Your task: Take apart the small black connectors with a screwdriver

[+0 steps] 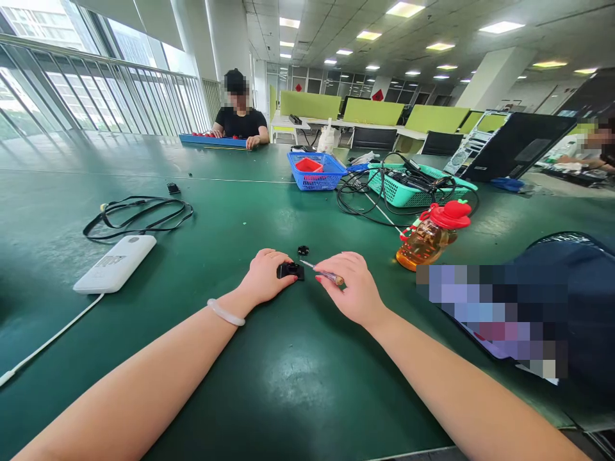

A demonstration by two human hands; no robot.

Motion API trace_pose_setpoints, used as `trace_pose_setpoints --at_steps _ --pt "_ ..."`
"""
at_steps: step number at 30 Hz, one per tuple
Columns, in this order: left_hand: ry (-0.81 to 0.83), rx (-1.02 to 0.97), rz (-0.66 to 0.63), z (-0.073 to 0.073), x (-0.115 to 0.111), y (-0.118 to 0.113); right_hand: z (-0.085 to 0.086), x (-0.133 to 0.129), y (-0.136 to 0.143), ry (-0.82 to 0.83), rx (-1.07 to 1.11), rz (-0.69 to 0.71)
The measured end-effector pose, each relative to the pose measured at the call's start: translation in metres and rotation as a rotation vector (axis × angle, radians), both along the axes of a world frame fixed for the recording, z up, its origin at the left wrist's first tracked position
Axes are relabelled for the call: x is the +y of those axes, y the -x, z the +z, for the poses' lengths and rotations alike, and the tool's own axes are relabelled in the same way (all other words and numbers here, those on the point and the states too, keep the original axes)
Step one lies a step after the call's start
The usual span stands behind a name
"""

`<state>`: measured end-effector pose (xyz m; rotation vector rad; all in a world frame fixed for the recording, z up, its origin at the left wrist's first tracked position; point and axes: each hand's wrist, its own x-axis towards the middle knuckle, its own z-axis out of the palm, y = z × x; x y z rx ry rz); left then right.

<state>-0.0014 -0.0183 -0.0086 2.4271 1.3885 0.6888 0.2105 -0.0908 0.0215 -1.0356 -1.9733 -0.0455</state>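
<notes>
My left hand [266,276] is closed around the side of a small black rectangular part [294,271] on the green table [293,371]; its exact kind is hard to make out. In my right hand [353,286] is a small screwdriver [331,276] with an amber handle, held between thumb and fingers. Its thin metal tip points left, close to the black part and apart from it. Just beyond, a second small black piece [303,250] lies loose on the tabletop. My fingers cover some of the part's left side.
On the left are a white power bank [115,264] with a cable and a black cord [139,218]. Farther off stand a blue basket [317,179] and a teal basket [408,195] of cables. A red-lidded bottle [427,240] and a dark bag [586,307] sit right. A person [240,121] works across the table.
</notes>
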Motion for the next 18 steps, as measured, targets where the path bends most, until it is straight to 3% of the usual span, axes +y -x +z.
trace_pose_setpoints --at_steps 7,10,14,18 --pt "0.074 0.023 -0.11 0.006 -0.001 0.0 -0.009 0.011 -0.006 0.393 0.484 -0.072" --pt "0.11 0.026 -0.128 0.009 -0.002 -0.001 -0.017 0.021 -0.012 0.459 0.622 -0.06" --pt "0.126 0.025 -0.13 0.009 -0.003 -0.001 -0.021 0.025 -0.016 0.443 0.609 0.017" --pt "0.113 0.025 -0.136 0.008 -0.002 -0.001 -0.014 0.015 -0.013 0.371 0.373 0.102"
